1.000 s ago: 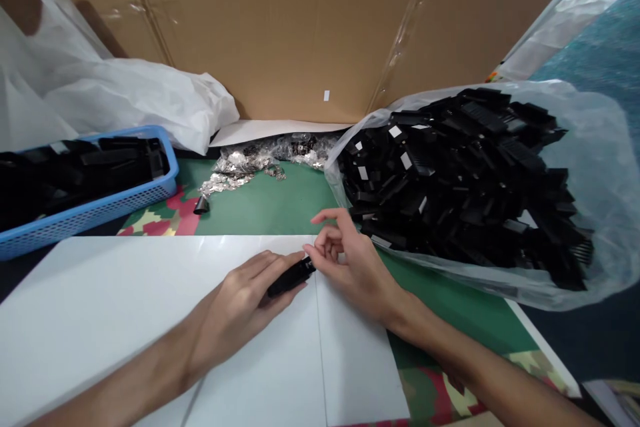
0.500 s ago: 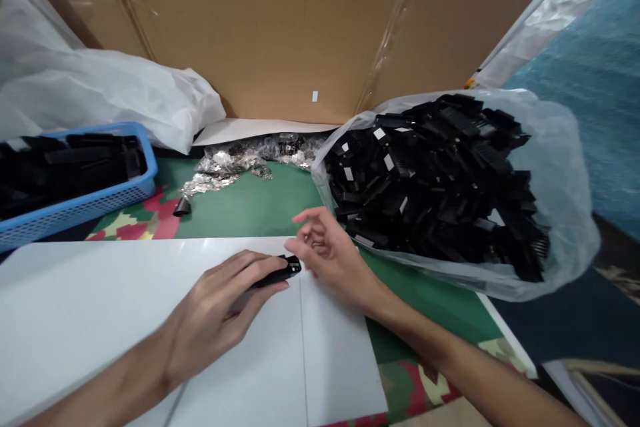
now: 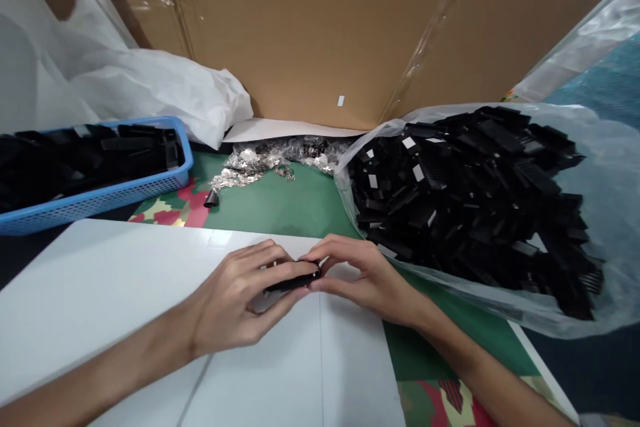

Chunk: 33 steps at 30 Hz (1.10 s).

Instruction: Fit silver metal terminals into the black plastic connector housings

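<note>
One small black plastic part (image 3: 293, 280) is pinched between left hand (image 3: 240, 300) and right hand (image 3: 370, 277) above the white board (image 3: 125, 293), steadied at both ends.

Black parts, white board, green mat: the colours of a packing worktop.

A small black part (image 3: 293, 280) sits between two bare hands over a plain white board (image 3: 125, 293) at the worktop's near edge. The mat (image 3: 280, 203) beneath is green, breaking into red, cream and dark camouflage-like patches toward the left and the near right corner. A blue perforated basket (image 3: 100, 197) at the left edge carries black pieces; a clear plastic bag (image 3: 615, 213) on the right bulges with black combs (image 3: 470, 193), some flecked with white labels. Silver foil scraps (image 3: 245, 167) glint at the far edge, under brown cardboard (image 3: 310, 27) and white plastic sheeting (image 3: 155, 90).
</note>
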Tool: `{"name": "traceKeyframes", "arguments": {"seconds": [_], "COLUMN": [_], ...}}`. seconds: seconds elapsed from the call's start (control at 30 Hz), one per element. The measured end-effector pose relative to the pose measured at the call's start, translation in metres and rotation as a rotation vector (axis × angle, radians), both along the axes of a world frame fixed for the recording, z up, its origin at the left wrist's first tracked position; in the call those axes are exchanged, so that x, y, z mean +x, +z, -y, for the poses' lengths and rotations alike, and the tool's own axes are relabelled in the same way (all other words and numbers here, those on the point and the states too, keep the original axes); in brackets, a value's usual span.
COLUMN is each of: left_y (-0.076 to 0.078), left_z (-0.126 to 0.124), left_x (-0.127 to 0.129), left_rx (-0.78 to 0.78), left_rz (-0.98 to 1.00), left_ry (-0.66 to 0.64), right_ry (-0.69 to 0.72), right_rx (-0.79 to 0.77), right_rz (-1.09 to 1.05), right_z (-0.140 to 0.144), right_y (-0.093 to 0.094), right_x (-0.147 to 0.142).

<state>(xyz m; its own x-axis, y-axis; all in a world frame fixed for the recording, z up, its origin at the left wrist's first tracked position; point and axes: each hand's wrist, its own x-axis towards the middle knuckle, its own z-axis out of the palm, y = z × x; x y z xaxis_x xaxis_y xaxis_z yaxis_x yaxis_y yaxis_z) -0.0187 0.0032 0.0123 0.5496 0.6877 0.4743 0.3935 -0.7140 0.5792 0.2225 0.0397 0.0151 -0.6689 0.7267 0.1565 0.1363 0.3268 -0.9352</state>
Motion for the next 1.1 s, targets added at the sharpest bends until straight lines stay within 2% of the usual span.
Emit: {"name": "traceKeyframes", "arguments": {"seconds": [0.1,0.3,0.47,0.6,0.7,0.93,1.1], "left_y": [-0.002,-0.009,-0.007,-0.007,-0.009,-0.012,-0.015], "left_z": [0.000,-0.001,0.000,0.000,0.000,0.002,0.001], "left_x": [0.000,-0.003,-0.007,-0.005,-0.006,-0.014,-0.017], "left_rx": [0.006,0.119,0.047,0.089,0.131,0.513,0.608], "left_rz": [-0.002,-0.049,-0.114,-0.107,-0.148,-0.363,-0.299], "left_ry": [0.027,0.082,0.097,0.096,0.149,0.221,0.210], "right_ry": [-0.020,-0.097,-0.133,-0.147,-0.171,-0.169,-0.115], "right_rx": [-0.096,-0.291,-0.511,-0.542,-0.541,-0.529,-0.553], "right_rz": [-0.016,-0.035,-0.086,-0.102,-0.123,-0.205,-0.141], "right_z": [0.000,-0.003,-0.006,-0.004,-0.002,-0.006,-0.006], "right_y": [-0.001,0.000,-0.006,-0.010,-0.013,-0.020,-0.013], "right_x": [0.000,0.000,-0.008,-0.014,-0.015,-0.013,-0.012]}}
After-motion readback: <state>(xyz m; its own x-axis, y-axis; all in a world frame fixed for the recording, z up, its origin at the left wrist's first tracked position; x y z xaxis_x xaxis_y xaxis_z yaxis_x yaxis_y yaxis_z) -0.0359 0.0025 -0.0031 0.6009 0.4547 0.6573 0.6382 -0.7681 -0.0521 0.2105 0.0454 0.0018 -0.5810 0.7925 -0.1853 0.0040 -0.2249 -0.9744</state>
